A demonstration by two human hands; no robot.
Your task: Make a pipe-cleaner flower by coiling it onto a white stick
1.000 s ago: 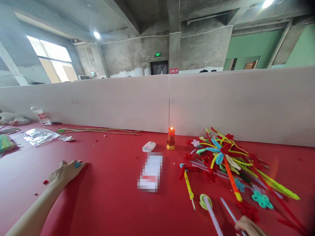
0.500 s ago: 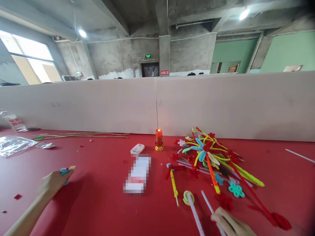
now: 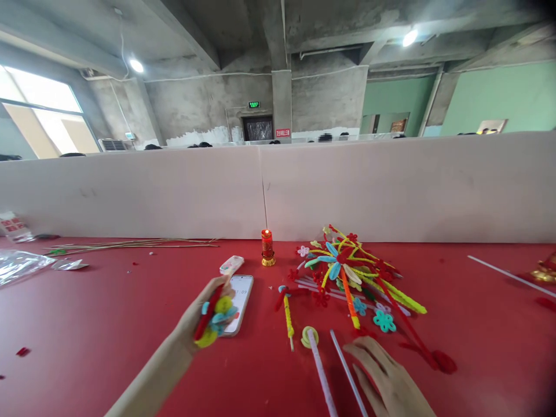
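Moved from the far left of the red table toward its middle, the left hand is now raised just in front of a smartphone and clenched around a small bunch of felt pieces — red, yellow and blue; their exact shapes are hard to make out inside the fingers. The phone's lower left part is hidden behind that hand.

Head view: the right hand lies low at the right, fingers spread and flat on the table, grasping nothing; its wrist is cut off by the bottom edge. Its fingertips sit just beside a thin white stick and near a lavender stick with a yellow-green coil at its top, both cut off below. Beyond lies a tangled pile of pipe-cleaner flowers — single stems are hard to separate. A lit red candle stands by the white partition, with a small white case just beside the phone.
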